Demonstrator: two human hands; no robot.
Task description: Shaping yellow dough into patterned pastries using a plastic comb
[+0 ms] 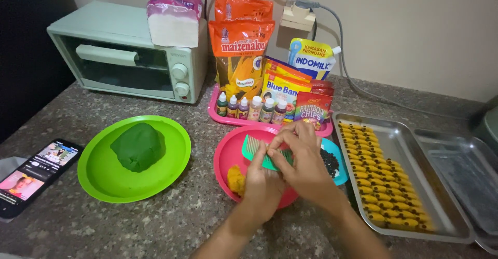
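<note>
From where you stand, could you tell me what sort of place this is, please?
Probably a home kitchen counter set up for baking: a small toaster oven stands at the back, green dough sits on a green plate, and a metal tray holds shaped yellow pieces.

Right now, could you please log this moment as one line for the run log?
left hand: holds teal comb | right hand: fingers on comb | under: pink bowl, yellow dough | left: green dough | right: filled tray

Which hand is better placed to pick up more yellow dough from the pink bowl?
Probably the left hand: it sits right beside the yellow dough in the pink bowl, while the right hand is farther away over the teal comb.
</note>
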